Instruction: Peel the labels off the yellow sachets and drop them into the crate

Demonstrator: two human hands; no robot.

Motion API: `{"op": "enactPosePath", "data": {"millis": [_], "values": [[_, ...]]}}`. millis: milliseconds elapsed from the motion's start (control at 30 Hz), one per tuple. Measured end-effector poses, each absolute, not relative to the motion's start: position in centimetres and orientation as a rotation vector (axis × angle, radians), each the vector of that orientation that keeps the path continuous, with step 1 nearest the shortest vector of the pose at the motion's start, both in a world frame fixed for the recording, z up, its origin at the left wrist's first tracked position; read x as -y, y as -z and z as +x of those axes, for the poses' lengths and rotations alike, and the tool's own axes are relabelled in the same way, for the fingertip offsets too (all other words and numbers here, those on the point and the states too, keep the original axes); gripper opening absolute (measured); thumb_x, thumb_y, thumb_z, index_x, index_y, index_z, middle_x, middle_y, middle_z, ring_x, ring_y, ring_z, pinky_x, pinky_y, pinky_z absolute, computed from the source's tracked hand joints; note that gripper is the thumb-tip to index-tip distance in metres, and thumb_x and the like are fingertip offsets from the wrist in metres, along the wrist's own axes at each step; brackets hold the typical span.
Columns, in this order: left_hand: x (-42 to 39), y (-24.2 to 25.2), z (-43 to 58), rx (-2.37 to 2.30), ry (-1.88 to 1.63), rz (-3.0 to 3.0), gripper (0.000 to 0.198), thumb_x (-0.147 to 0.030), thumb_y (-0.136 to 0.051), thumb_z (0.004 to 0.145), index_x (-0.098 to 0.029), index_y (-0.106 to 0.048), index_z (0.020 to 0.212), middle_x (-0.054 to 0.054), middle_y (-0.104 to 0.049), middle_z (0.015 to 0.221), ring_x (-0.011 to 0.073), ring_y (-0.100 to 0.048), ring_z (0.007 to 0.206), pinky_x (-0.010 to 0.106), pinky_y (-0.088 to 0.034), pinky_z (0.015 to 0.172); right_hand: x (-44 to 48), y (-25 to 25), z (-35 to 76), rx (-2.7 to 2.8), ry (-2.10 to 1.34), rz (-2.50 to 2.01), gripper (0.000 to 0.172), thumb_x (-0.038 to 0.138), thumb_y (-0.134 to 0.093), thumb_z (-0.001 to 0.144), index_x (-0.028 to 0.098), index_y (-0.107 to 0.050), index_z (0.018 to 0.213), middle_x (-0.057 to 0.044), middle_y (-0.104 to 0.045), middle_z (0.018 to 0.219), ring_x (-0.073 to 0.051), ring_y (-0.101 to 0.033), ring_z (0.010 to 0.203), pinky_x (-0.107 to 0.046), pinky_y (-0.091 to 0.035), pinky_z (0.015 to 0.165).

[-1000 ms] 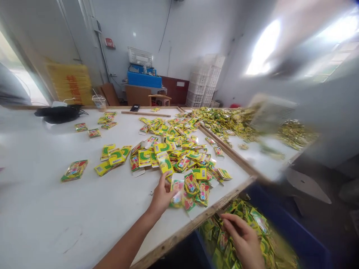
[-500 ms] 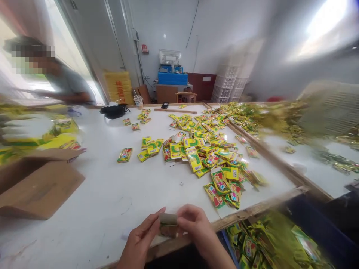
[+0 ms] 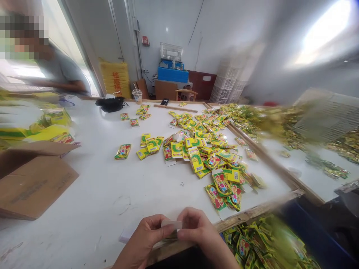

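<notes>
Close to the table's front edge, my left hand (image 3: 150, 233) and my right hand (image 3: 196, 226) face each other, both closed on one small carton box (image 3: 171, 224). Its pale end flap shows between the thumbs and fingers; most of the box is hidden by them. Beyond them spreads a heap of flat yellow and green printed boxes (image 3: 195, 160), some with flaps sticking out. A single such box (image 3: 122, 151) lies apart, left of the heap.
An open cardboard carton (image 3: 39, 186) stands at left on the white table (image 3: 112, 213). Wooden strips (image 3: 260, 162) edge the table; many small packets (image 3: 244, 117) lie at right. Below the front edge is a blue bin (image 3: 311, 228) of packets. A person (image 3: 61, 67) is at far left.
The box between my hands has tilted, and its flap now shows pale and narrower. My left fingers have curled in closer around it. The view has shifted slightly.
</notes>
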State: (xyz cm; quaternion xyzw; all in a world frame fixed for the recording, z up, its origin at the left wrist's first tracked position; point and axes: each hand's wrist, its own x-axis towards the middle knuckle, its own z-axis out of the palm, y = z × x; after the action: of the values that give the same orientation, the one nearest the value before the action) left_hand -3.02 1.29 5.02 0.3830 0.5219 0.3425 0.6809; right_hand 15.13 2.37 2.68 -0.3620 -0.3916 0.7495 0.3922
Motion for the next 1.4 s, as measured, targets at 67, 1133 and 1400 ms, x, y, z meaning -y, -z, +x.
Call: {"op": "enactPosePath", "data": {"millis": [67,1133,1400], "values": [[-1.5,-4.5,-2.8,-1.13,-0.757,0.799,0.026,-0.04,-0.081,0.066,-0.018,-0.067,0.066,0.0,-0.065,0.064,0.018,-0.055,0.07,0.028,-0.038,0.067,-2.5,-2.9,14.4,0.999,-1.81,-1.028,0.017,0.007,-0.075,0.06,0.016,-0.066,0.071,0.006,-0.053,0.058,-0.008,-0.041,0.055,-0.019,-0.028,0.05],[-1.7,0.3,-6.6,-1.1,-1.102,2.025,0.046,-0.014,-0.068,0.085,-0.033,-0.061,0.127,0.0,-0.072,0.114,0.0183,-0.07,0.1,0.027,-0.059,0.09,-2.4,-2.1,15.1,1.694,-0.926,-0.917,0.023,0.014,-0.063,0.089,0.027,-0.073,0.106,-0.005,-0.069,0.098,-0.019,-0.064,0.092,-0.03,-0.052,0.081],[-0.4,0.4,-6.8,-1.08,-1.087,2.151,0.047,-0.011,-0.062,0.089,-0.035,-0.06,0.129,0.0,-0.067,0.127,0.0189,-0.068,0.108,0.026,-0.057,0.093,-1.2,0.0,13.9,1.648,-0.897,-0.9,0.021,0.011,-0.063,0.087,0.026,-0.071,0.099,-0.005,-0.064,0.104,-0.018,-0.063,0.096,-0.03,-0.052,0.083]]}}
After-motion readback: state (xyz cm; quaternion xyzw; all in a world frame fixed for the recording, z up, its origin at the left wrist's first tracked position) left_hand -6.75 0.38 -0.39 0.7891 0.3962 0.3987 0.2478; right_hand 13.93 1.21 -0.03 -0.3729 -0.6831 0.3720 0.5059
